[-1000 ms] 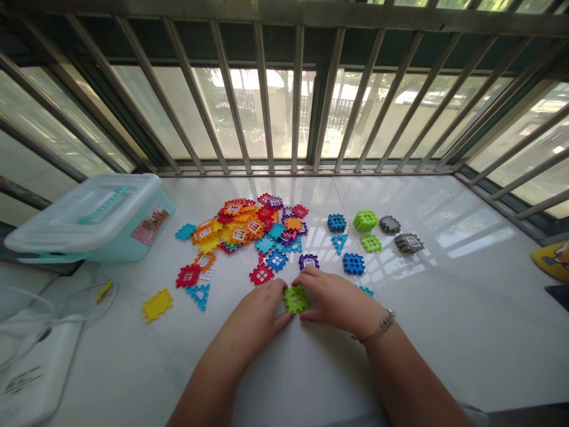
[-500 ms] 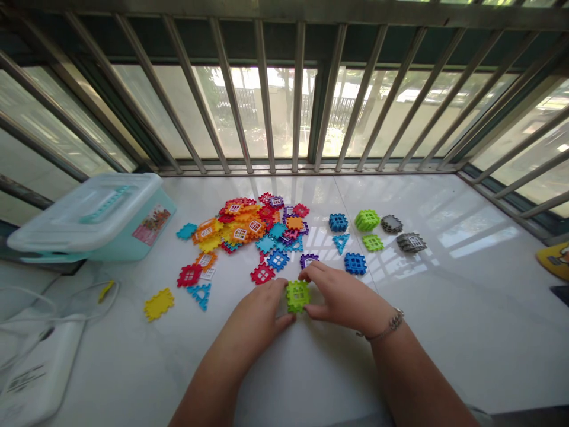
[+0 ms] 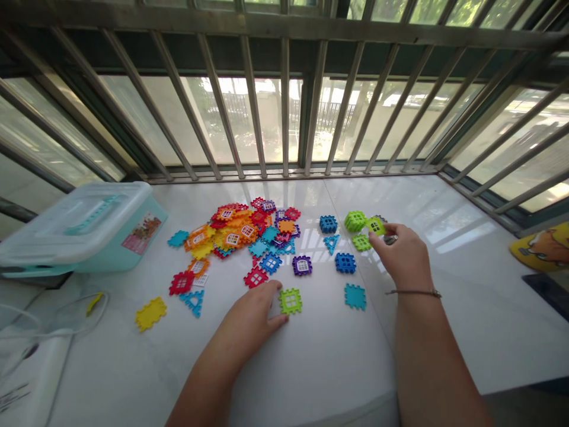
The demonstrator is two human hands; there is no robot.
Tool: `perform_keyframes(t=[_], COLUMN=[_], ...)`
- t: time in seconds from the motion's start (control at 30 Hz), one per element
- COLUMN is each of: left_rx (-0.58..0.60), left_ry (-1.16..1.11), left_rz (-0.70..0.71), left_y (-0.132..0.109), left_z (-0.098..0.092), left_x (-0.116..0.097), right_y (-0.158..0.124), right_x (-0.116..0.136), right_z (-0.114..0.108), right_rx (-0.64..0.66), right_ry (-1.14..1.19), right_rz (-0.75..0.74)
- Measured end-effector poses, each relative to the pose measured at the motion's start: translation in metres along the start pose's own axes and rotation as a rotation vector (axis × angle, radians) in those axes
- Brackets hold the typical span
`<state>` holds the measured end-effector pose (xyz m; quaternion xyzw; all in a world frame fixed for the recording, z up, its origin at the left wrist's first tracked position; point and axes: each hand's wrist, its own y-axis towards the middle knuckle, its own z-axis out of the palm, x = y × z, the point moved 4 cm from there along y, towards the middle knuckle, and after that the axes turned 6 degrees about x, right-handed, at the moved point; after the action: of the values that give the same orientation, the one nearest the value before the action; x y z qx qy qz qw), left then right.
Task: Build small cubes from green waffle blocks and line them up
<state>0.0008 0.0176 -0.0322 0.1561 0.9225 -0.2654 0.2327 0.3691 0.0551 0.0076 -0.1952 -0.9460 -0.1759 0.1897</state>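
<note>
My right hand [image 3: 399, 254] is up at the far right of the tiles, pinching a lime-green window tile [image 3: 376, 226] between its fingers. That tile sits just beside a stack of green tiles [image 3: 355, 221], and the hand partly hides a grey stack [image 3: 390, 239]. My left hand [image 3: 249, 314] lies flat on the sill, fingers open, right next to a flat lime-green square tile [image 3: 290, 301]. A small green tile [image 3: 361, 242] and a blue stack [image 3: 345, 263] lie just below the green stack.
A heap of multicoloured plastic tiles [image 3: 240, 228] covers the sill's middle left. A lidded teal storage box [image 3: 80, 228] stands at the left, with a white cabled device [image 3: 31, 379] in front. Metal window bars [image 3: 284, 107] run along the far edge.
My hands have parted. The right hand has moved up and right carrying a green tile, leaving another green tile on the sill by my left hand. A teal tile now shows uncovered.
</note>
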Motion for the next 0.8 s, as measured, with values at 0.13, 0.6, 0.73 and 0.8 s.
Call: perform_keyframes(t=[0.13,0.6,0.73,0.8], left_rx=[-0.002,0.013,0.005,-0.002], left_ry=[0.004,0.014,0.001,-0.006], left_rz=[0.0,-0.006,0.007,0.014], left_y=[0.0,-0.001,-0.001,0.0], left_z=[-0.001,0.001,0.001,0.001], left_x=[-0.002,0.0,0.0,0.001], right_y=[0.003,0.0,-0.001,-0.001], right_x=[-0.014,-0.007,-0.005,-0.005], right_z=[0.023,0.041,0.042,0.042], right_rx=[0.12,0.262,0.273,0.283], right_ry=[-0.132,-0.262,-0.267,-0.272], right_rz=[0.144,0.131,0.126,0.129])
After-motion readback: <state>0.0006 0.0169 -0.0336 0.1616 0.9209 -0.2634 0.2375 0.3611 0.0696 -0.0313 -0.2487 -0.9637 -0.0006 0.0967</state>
